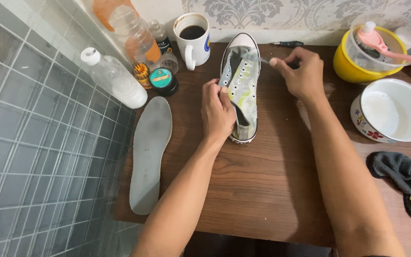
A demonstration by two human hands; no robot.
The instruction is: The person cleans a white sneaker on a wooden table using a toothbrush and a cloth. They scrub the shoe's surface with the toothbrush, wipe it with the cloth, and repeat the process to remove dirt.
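Shoe: a grey canvas sneaker [241, 85] lies on the wooden desk [262, 190], toe toward the far edge, near the middle of that edge.
Left hand: the left hand [218, 112] has its grip closed on the shoe's left side by the eyelets, thumb on top.
Right hand: the right hand [303, 74] has its grip pinched shut around a slim brush handle [265, 60] whose blurred head meets the shoe's upper near the toe.
Left edge: a grey insole [149, 152] lies flat along it; a clear plastic bottle [114, 78] and a small round tin [162, 78] sit toward the far left corner.
Far edge: a white mug [193, 38] of dark liquid stands just left of the shoe's toe.
Right side: a white enamel bowl [396, 112], a yellow bowl [357, 66] behind it, a dark cloth [403, 176] nearer.
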